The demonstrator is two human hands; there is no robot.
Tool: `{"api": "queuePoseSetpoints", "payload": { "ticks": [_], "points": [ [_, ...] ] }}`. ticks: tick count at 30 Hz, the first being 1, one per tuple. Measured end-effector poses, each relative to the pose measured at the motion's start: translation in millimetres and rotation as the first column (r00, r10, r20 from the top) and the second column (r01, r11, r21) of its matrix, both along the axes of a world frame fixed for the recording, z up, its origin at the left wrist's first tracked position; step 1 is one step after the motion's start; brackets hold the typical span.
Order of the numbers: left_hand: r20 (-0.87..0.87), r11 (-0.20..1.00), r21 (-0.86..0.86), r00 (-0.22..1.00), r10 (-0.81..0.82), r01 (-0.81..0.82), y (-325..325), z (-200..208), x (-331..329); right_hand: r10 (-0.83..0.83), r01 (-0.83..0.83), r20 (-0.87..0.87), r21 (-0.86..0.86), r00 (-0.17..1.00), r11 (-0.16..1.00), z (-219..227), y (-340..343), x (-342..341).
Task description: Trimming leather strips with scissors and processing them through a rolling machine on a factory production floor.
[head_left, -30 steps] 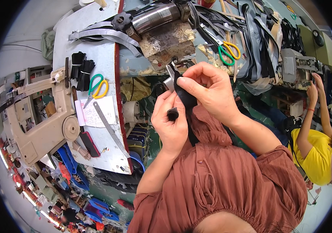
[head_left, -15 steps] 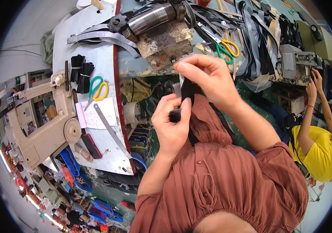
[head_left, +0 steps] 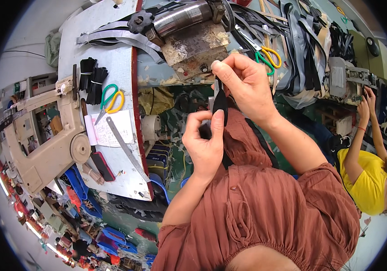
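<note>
Item, in work: black strip (head_left: 221, 108), upright between two bare hands, in front of the body and below the near edge of the far worktop (head_left: 157, 77). Left hand (head_left: 204, 147): closed on the strip's lower part, thumb pressed flat against black cloth, fingers curled behind. Right hand (head_left: 251, 88): thumb and forefinger pinched together at the upper end, apparently on the strip's tip, though too small to be sure. Alongside the strip, to the left: grey piece (head_left: 211, 102), partly hidden.

On the white worktop (head_left: 123, 74), to the left: two tied black bundles (head_left: 97, 88); scissors (head_left: 106, 109) with green and yellow handles; notepad (head_left: 117, 124), written on; long grey strip (head_left: 125, 143), partly over the notepad; dark red-edged phone (head_left: 103, 166). Beyond the hands: steel roller (head_left: 182, 19); second scissors (head_left: 260, 49), likewise green and yellow; heaped grey and black strips (head_left: 298, 54). Far right: co-worker in yellow (head_left: 367, 180).
</note>
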State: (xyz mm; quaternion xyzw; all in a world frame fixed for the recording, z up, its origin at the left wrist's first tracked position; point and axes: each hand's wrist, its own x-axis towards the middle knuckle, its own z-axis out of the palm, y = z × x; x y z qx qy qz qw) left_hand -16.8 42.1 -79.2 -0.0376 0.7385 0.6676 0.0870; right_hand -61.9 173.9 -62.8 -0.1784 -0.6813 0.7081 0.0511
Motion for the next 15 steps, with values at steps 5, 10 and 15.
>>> {"api": "queuePoseSetpoints", "payload": {
  "ticks": [5,10,15],
  "points": [
    [0.355,0.983,0.174,0.935,-0.011,-0.055,1.7,-9.3,-5.7,-0.021,0.02,0.007,0.155,1.0,0.988,-12.8,0.0,-5.2],
    [0.579,0.87,0.488,0.774,-0.257,-0.076,-5.3,-9.4,-15.1,0.02,-0.032,0.062,0.209,0.998,0.977,-22.3,3.7,-13.2],
    [0.569,0.919,0.366,0.817,-0.095,-0.148,12.7,-21.9,-45.9,0.011,-0.009,0.032,-0.062,0.999,0.998,-29.4,21.3,-30.1]
  ]
}}
